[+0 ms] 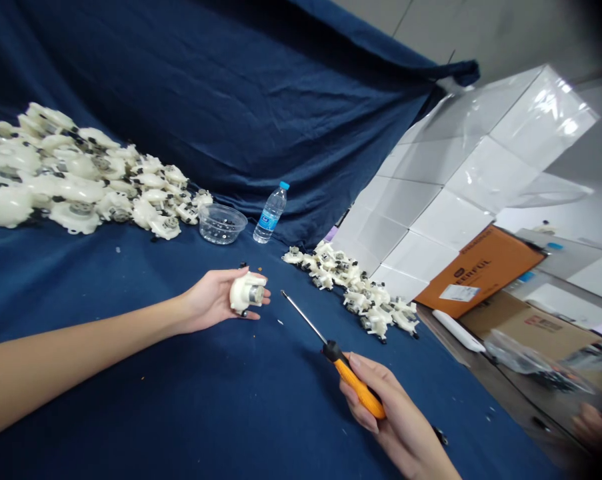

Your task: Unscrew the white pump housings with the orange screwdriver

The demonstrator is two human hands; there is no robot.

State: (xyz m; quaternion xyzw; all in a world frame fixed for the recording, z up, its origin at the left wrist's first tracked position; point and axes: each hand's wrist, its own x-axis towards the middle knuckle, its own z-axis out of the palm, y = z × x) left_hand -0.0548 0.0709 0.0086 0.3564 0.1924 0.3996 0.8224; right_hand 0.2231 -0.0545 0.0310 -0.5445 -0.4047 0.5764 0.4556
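Note:
In my left hand [215,300] rests a cream-white plastic housing with a round metal motor-like part [245,293], the fingers curled beneath and around it. My right hand [381,400] grips the orange and black handle of a screwdriver [357,383]. Its metal shaft points up and left, and the tip is a short way right of the housing, not touching it. Below both lies a dark blue cloth [191,400] covering the table.
Many similar housings are heaped at the left [81,180]; a smaller group [355,283] lies at the right. A clear plastic bowl [223,225] with small parts stands beside a water bottle [271,217]. White boxes [431,193] and an orange carton [481,270] are stacked at the right.

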